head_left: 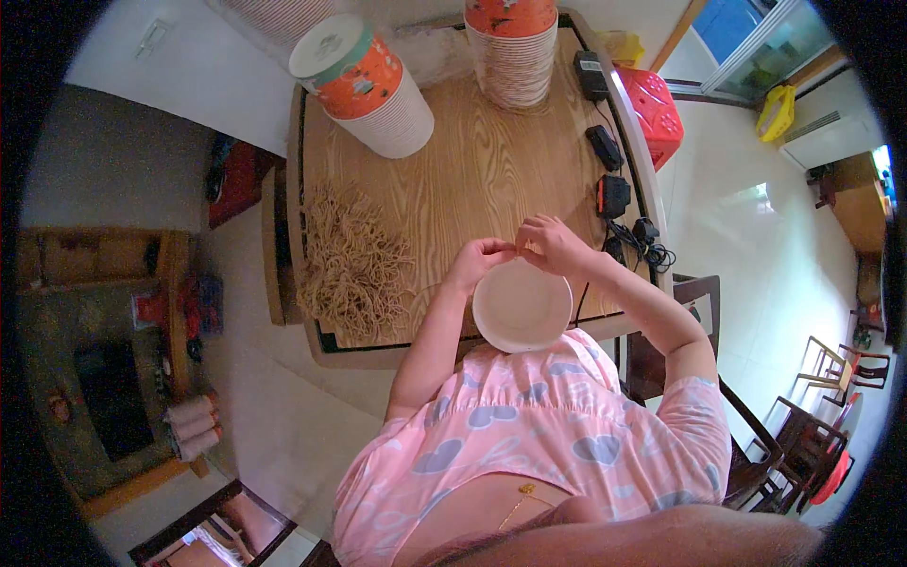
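A white round paper bucket (522,307) is at the table's near edge, close against my body, its open mouth facing up. At its far rim my left hand (480,263) is closed, thumb and fingers pinched on the edge. My right hand (553,246) meets it there with bent, pinched fingers; what lies between those fingertips is too small to make out. To the left, a tangled heap of tan twisted cords (350,265) covers the table's near left part.
Nested stacks of paper buckets, one orange and green (368,90), another orange and white (513,52), stand at the far side of the wooden table (453,180). Along the right edge lie a black adapter (591,76), a battery-like block (613,196) and coiled cables (652,250). A red stool (652,113) stands beyond.
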Action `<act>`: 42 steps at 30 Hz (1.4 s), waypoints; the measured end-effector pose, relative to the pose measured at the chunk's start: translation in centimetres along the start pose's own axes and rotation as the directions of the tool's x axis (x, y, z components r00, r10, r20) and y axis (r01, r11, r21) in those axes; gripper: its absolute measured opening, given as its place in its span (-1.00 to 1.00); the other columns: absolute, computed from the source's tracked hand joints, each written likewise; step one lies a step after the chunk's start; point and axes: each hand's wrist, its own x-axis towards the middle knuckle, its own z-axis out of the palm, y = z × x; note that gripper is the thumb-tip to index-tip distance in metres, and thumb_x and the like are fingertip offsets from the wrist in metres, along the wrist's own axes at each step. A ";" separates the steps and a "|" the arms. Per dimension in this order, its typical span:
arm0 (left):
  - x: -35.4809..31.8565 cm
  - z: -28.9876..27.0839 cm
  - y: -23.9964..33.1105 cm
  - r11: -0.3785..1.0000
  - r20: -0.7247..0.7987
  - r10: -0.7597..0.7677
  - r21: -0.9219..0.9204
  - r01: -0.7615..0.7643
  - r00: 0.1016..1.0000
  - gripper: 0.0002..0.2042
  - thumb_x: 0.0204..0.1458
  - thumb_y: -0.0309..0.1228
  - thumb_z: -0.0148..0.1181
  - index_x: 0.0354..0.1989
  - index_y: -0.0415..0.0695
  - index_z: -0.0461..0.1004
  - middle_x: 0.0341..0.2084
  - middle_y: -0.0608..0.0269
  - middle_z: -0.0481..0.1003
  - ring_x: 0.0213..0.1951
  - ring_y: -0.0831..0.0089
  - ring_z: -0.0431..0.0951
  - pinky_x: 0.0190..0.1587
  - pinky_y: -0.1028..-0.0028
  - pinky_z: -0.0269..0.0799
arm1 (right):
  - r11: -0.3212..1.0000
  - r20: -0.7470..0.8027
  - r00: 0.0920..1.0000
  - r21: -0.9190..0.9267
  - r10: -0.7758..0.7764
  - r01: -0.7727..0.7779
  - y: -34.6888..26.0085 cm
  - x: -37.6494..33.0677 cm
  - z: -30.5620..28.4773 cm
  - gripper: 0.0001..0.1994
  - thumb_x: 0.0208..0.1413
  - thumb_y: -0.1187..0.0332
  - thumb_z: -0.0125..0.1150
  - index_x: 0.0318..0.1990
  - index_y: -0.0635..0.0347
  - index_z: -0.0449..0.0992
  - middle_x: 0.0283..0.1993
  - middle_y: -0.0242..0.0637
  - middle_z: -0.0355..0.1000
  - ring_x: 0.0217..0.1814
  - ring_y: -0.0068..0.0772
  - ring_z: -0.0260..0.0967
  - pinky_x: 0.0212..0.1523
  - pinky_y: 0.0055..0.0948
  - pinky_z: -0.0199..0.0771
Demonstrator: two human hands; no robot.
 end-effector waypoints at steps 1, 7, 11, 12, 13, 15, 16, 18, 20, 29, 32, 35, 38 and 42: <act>-0.2 0.3 0.1 0.989 -0.037 0.085 0.122 -0.080 0.996 -0.92 -0.07 -0.51 0.15 -0.39 -0.23 0.47 -0.50 0.32 0.48 -0.47 0.61 0.45 -0.39 0.60 0.40 | 1.000 -0.002 1.000 0.000 -0.001 0.001 0.4 0.2 0.3 -0.93 -0.11 0.39 0.11 -0.43 0.13 0.45 -0.42 -0.36 0.33 -0.33 -0.38 0.26 -0.25 -0.37 0.22; 0.8 -0.5 -1.8 0.915 -0.046 0.263 0.328 -0.234 0.964 -0.90 -0.14 -0.55 0.20 -0.41 -0.19 0.46 -0.48 0.38 0.47 -0.39 0.60 0.43 -0.29 0.54 0.37 | 0.684 0.493 0.766 0.388 0.412 -0.618 3.4 1.3 1.7 -0.82 -0.01 0.30 0.01 -0.45 0.24 0.42 -0.54 -0.42 0.33 -0.48 -0.61 0.21 -0.48 -0.53 0.22; 0.8 -0.1 -1.9 0.910 -0.066 0.271 0.342 -0.234 0.960 -0.91 -0.14 -0.56 0.20 -0.42 -0.19 0.45 -0.49 0.38 0.47 -0.40 0.60 0.42 -0.29 0.55 0.37 | 0.468 0.667 0.625 0.436 0.404 -0.769 3.7 1.8 1.6 -0.80 0.02 0.26 -0.03 -0.44 0.18 0.44 -0.52 -0.46 0.31 -0.48 -0.61 0.20 -0.51 -0.56 0.21; 1.0 0.0 -2.0 0.913 -0.070 0.278 0.330 -0.241 0.958 -0.92 -0.13 -0.56 0.19 -0.43 -0.19 0.45 -0.49 0.37 0.47 -0.40 0.61 0.42 -0.30 0.55 0.37 | 0.384 0.716 0.553 0.410 0.427 -0.827 3.9 1.7 1.7 -0.79 0.02 0.24 -0.04 -0.43 0.16 0.45 -0.51 -0.45 0.31 -0.48 -0.62 0.20 -0.52 -0.58 0.20; 1.1 -0.1 -2.3 0.916 -0.078 0.285 0.316 -0.248 0.955 -0.92 -0.13 -0.55 0.19 -0.43 -0.20 0.45 -0.49 0.37 0.47 -0.40 0.61 0.42 -0.30 0.56 0.36 | 0.385 0.716 0.553 0.410 0.425 -0.827 3.6 1.8 1.6 -0.79 0.02 0.24 -0.04 -0.43 0.16 0.45 -0.51 -0.45 0.31 -0.48 -0.62 0.20 -0.52 -0.58 0.20; 1.2 -0.3 -2.7 0.911 -0.092 0.292 0.331 -0.247 0.952 -0.93 -0.12 -0.55 0.18 -0.43 -0.20 0.45 -0.50 0.37 0.47 -0.41 0.62 0.42 -0.32 0.57 0.36 | 0.347 0.692 0.561 0.443 0.454 -0.827 2.9 1.8 1.6 -0.79 0.03 0.24 -0.04 -0.39 0.16 0.45 -0.45 -0.44 0.33 -0.44 -0.64 0.22 -0.50 -0.62 0.20; 1.3 -0.4 -2.8 0.905 -0.102 0.299 0.346 -0.248 0.949 -0.94 -0.11 -0.54 0.18 -0.44 -0.20 0.45 -0.51 0.37 0.47 -0.42 0.62 0.42 -0.34 0.58 0.35 | 0.347 0.691 0.561 0.443 0.455 -0.827 2.6 1.8 1.5 -0.79 0.03 0.24 -0.04 -0.39 0.16 0.45 -0.45 -0.44 0.33 -0.44 -0.64 0.22 -0.50 -0.62 0.20; 1.4 -0.8 -3.1 0.887 -0.106 0.305 0.393 -0.241 0.947 -0.95 -0.11 -0.53 0.18 -0.45 -0.20 0.45 -0.53 0.37 0.46 -0.44 0.62 0.42 -0.35 0.59 0.35 | 0.213 0.688 0.504 0.467 0.522 -0.858 1.9 2.0 1.4 -0.77 0.05 0.22 -0.03 -0.33 0.17 0.45 -0.40 -0.43 0.35 -0.38 -0.65 0.25 -0.46 -0.65 0.23; 1.3 -0.8 -3.0 0.869 -0.115 0.311 0.437 -0.233 0.943 -0.95 -0.10 -0.53 0.17 -0.46 -0.21 0.45 -0.55 0.37 0.46 -0.46 0.62 0.42 -0.37 0.59 0.35 | 0.205 0.628 0.564 0.551 0.536 -0.809 1.7 1.2 1.2 -0.78 0.05 0.23 -0.01 -0.30 0.18 0.44 -0.39 -0.43 0.36 -0.35 -0.64 0.26 -0.43 -0.63 0.25; 0.3 0.1 -2.3 0.904 -0.177 0.296 0.370 -0.215 0.939 -0.95 -0.11 -0.51 0.18 -0.47 -0.20 0.47 -0.56 0.36 0.47 -0.49 0.64 0.42 -0.39 0.61 0.33 | 0.575 0.051 0.807 0.675 0.588 -0.462 -1.0 -2.1 3.5 -0.85 -0.01 0.32 0.14 -0.39 0.23 0.46 -0.52 -0.44 0.37 -0.46 -0.59 0.25 -0.43 -0.54 0.31; 0.1 0.2 -2.0 0.904 -0.150 0.300 0.361 -0.231 0.942 -0.95 -0.11 -0.52 0.18 -0.46 -0.20 0.47 -0.56 0.36 0.48 -0.48 0.63 0.42 -0.37 0.61 0.34 | 0.619 -0.015 0.788 0.628 0.616 -0.472 -1.1 -2.1 3.9 -0.84 -0.03 0.32 0.15 -0.40 0.24 0.47 -0.52 -0.38 0.40 -0.48 -0.58 0.26 -0.44 -0.52 0.32; -0.1 0.3 -1.9 0.891 -0.156 0.301 0.398 -0.218 0.941 -0.95 -0.11 -0.53 0.17 -0.46 -0.20 0.48 -0.55 0.36 0.48 -0.47 0.63 0.42 -0.37 0.61 0.34 | 0.655 -0.022 0.788 0.570 0.616 -0.496 -1.1 -1.9 3.9 -0.83 -0.05 0.32 0.15 -0.42 0.26 0.48 -0.52 -0.32 0.42 -0.49 -0.55 0.27 -0.44 -0.49 0.32; -0.3 0.4 -1.7 0.879 -0.164 0.305 0.427 -0.211 0.938 -0.94 -0.12 -0.54 0.18 -0.44 -0.21 0.48 -0.54 0.36 0.48 -0.47 0.63 0.43 -0.36 0.60 0.34 | 0.644 -0.042 0.783 0.597 0.621 -0.479 -0.8 -1.9 4.4 -0.84 -0.05 0.33 0.14 -0.43 0.26 0.48 -0.52 -0.30 0.43 -0.50 -0.52 0.29 -0.43 -0.48 0.33; -0.6 0.6 -1.7 0.824 -0.165 0.372 0.511 -0.244 0.914 -0.93 -0.13 -0.54 0.18 -0.44 -0.22 0.49 -0.54 0.33 0.49 -0.45 0.60 0.44 -0.34 0.58 0.35 | 0.642 -0.042 0.781 0.599 0.623 -0.479 -0.9 -2.0 4.4 -0.85 -0.06 0.34 0.14 -0.44 0.25 0.48 -0.52 -0.30 0.43 -0.50 -0.52 0.29 -0.42 -0.49 0.33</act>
